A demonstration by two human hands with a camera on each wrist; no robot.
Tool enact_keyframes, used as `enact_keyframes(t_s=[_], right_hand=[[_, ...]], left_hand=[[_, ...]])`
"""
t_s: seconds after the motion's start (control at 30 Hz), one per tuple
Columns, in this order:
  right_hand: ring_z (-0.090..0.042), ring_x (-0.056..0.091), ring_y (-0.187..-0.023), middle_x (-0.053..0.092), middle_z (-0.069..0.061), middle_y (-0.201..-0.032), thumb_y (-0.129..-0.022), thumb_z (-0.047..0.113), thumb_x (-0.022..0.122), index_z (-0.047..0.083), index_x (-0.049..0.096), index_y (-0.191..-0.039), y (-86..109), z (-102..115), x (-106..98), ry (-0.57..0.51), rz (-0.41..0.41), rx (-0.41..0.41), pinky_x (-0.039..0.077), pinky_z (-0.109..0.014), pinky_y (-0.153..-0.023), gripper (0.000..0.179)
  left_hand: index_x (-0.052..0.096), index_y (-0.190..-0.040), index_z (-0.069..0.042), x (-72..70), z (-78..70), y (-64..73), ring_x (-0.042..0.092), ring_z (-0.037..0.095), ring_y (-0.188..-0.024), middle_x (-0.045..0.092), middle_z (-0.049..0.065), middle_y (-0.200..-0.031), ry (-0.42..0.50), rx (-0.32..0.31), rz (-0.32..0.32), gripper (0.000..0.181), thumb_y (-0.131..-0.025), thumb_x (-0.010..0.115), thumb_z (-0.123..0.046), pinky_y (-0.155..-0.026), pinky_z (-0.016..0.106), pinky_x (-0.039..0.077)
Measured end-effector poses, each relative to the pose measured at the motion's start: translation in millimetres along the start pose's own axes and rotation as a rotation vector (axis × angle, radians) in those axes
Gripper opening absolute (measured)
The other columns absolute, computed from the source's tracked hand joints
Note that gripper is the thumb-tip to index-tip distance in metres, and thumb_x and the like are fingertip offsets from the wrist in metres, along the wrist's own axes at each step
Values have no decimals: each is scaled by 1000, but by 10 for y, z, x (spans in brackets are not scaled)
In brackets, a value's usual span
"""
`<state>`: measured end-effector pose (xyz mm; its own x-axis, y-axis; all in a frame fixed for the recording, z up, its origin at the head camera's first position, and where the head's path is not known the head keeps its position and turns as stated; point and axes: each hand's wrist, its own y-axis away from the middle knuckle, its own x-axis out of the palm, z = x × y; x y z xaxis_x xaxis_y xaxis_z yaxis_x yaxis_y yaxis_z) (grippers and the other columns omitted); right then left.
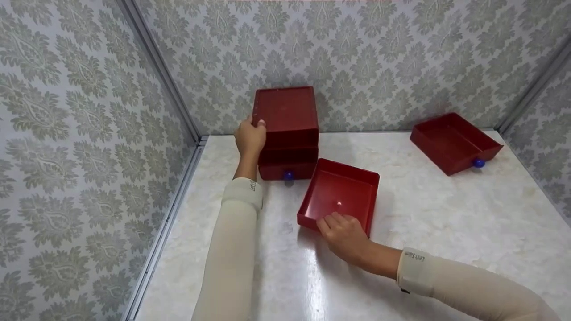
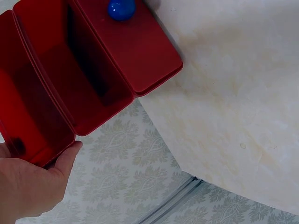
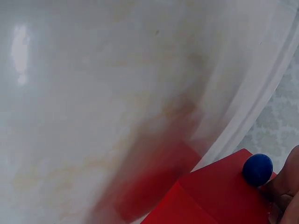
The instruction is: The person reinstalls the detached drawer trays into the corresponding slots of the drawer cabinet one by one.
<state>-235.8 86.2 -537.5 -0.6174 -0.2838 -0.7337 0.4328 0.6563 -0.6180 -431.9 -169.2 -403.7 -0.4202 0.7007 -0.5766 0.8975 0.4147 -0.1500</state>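
A red drawer cabinet (image 1: 285,109) stands against the back wall, with two empty slots above a bottom drawer (image 1: 290,171) that has a blue knob (image 2: 121,8). My left hand (image 1: 250,136) grips the cabinet's upper left side; in the left wrist view its thumb (image 2: 69,157) lies at the corner of the top slot. In front and to the right is a loose, empty red drawer (image 1: 341,191). Curled over its near wall are the fingers of my right hand (image 1: 343,236). The right wrist view shows this drawer's blue knob (image 3: 257,170) beside my right thumb.
Another empty red drawer (image 1: 455,142) with a blue knob (image 1: 478,163) sits at the back right of the marbled white table (image 1: 446,214). Patterned walls (image 1: 348,58) enclose the table at the back and both sides, with metal strips (image 1: 165,71) at the corners.
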Motion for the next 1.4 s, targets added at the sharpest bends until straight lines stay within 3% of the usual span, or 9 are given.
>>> enact_keyframes(t_s=[0.4,0.57,0.73,0.87,1.0,1.27,1.4], right_hand=[[-17,72,-71,78,-2,-87,-81,24,84,11,74,-103,17,276,-78,-39,8,-100,58,-28,-57,27],[-15,67,-65,75,-1,-82,-82,22,82,12,73,-100,-42,358,-87,-23,-9,-147,53,-24,-51,23],[-14,65,-66,72,1,-79,-91,16,63,12,71,-96,-138,450,-79,1,-20,-215,51,-25,-51,10],[-13,63,-66,71,2,-79,-99,11,44,13,70,-92,-249,510,-41,21,-79,-249,48,-25,-49,27],[-13,62,-67,70,2,-80,-102,11,38,13,69,-92,-385,544,-26,35,-94,-252,48,-25,-50,33],[-14,64,-71,72,1,-84,-96,19,62,14,71,-96,-609,546,-45,66,-34,-236,52,-25,-54,10],[-14,63,-69,71,1,-82,-92,21,69,15,71,-94,-676,510,-14,79,-27,-225,53,-26,-55,6]], left_hand=[[47,-153,-8,27,5,15,50,29,-141,55,13,-152,17,0,19,55,-104,54,-32,-117,44,39],[53,-150,-10,27,-11,29,57,29,-134,62,12,-144,15,20,19,51,-104,54,-32,-113,45,43],[56,-148,-13,11,-15,35,59,29,-130,65,11,-140,7,26,17,47,-104,54,-32,-111,45,45],[56,-148,-13,-2,-7,27,59,29,-131,64,12,-140,-4,29,7,47,-104,54,-31,-112,45,44],[57,-147,-12,-8,8,14,59,30,-131,65,12,-140,-8,37,-4,47,-104,55,-30,-112,45,44],[58,-146,-12,-10,4,4,60,30,-130,66,13,-138,0,43,-3,46,-103,56,-29,-111,45,45],[54,-149,-11,-1,3,0,57,29,-135,62,12,-144,15,26,6,49,-104,55,-29,-114,44,43]])
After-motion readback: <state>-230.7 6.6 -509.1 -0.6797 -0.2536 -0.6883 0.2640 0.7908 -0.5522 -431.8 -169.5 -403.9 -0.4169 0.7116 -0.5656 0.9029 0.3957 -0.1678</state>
